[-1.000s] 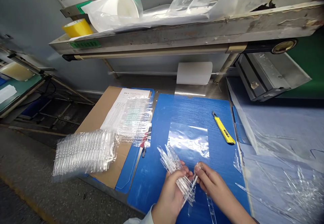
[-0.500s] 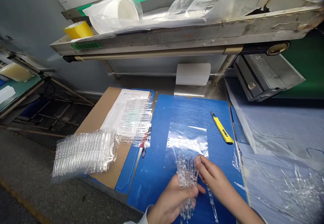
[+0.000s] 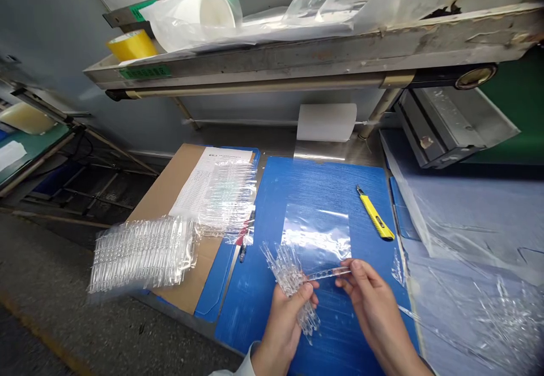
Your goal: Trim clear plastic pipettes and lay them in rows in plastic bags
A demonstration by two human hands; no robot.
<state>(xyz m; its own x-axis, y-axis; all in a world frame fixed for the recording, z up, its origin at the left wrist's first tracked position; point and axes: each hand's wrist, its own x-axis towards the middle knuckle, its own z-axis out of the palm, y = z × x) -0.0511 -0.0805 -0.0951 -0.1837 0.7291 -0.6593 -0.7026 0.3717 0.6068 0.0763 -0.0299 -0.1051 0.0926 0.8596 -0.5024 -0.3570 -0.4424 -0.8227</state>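
Observation:
My left hand (image 3: 289,313) is closed around a bundle of clear plastic sticks (image 3: 285,268), which fans out up and to the left. Between the fingertips of my right hand (image 3: 369,294) is the end of a single clear plastic stick (image 3: 327,274), lying nearly level. Its other end reaches the fingers of my left hand, beside the bundle. Just beyond both hands a clear plastic bag (image 3: 317,226) lies flat on the blue mat (image 3: 250,302).
A yellow utility knife (image 3: 375,214) lies on the mat's right side. Packed clear sticks (image 3: 142,254) rest on cardboard (image 3: 193,291) at left, near a printed sheet (image 3: 191,186). Loose clear sticks (image 3: 505,313) are heaped at right. A metal shelf (image 3: 272,62) spans overhead.
The bundle in my left hand has tilted over to the left. My right hand has moved slightly right and down, and its single stick has swung from hanging downward to nearly level.

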